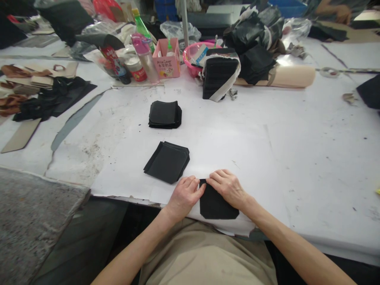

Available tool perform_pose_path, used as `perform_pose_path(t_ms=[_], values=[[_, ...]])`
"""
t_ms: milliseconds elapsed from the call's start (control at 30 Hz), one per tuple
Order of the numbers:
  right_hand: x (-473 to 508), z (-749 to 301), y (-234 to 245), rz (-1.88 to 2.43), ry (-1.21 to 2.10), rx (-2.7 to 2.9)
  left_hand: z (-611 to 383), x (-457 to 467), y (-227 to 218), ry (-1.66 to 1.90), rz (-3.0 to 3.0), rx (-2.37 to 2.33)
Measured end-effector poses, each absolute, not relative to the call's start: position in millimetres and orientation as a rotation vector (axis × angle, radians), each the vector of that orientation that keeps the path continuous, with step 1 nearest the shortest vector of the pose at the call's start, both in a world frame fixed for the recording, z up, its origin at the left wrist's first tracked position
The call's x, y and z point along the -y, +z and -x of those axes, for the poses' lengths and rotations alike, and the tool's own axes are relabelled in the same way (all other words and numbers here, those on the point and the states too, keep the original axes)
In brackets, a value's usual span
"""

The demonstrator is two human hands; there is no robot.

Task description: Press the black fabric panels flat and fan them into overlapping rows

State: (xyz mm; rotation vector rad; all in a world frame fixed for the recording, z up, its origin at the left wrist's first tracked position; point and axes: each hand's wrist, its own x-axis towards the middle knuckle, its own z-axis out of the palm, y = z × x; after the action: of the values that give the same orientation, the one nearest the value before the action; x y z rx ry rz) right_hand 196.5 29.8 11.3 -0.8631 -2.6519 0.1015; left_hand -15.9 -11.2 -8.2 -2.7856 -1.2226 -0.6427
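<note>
A flat black piece of sheet material with cut corners (pixel 219 204) lies on the white-covered table at its front edge, just before my body. My left hand (pixel 185 194) pinches its far left corner, thumb on top. At the same far edge my right hand (pixel 228 186) has its fingers bent down on the piece, partly hiding it. Left of my hands rests a fanned stack of similar black pieces (pixel 168 161). Farther back sits a second stack of black pieces (pixel 164 114), neatly squared.
At the back stand a pink box (pixel 168 65), a pink-lidded bottle (pixel 145 57), a pink basket (pixel 190 59) and a strapped black bundle (pixel 220 75). A beige roll (pixel 292 76) lies at back right. Scraps (pixel 44 95) cover the left. Another person's hand (pixel 341 14) shows at top right.
</note>
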Motion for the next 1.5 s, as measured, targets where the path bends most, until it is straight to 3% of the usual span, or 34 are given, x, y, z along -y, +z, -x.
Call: perform_pose_path(t_ms=[367,667,900,1200,1500], values=[[-33,-191,6,0.906,0.008,2.681,16,12,-9,-0.659,2.776,1.234],[-30,-185,5,1.141,0.299,2.400,16,12,-8,-0.626,2.794,1.251],[-34,-201,9,0.989,0.533,2.443,16,12,-10,-0.641,2.777,1.248],[-33,-192,3,0.972,0.130,2.650,16,12,-9,-0.642,2.777,1.254],[-34,-192,2,0.963,0.128,2.614,15,12,-10,-0.622,2.786,1.272]])
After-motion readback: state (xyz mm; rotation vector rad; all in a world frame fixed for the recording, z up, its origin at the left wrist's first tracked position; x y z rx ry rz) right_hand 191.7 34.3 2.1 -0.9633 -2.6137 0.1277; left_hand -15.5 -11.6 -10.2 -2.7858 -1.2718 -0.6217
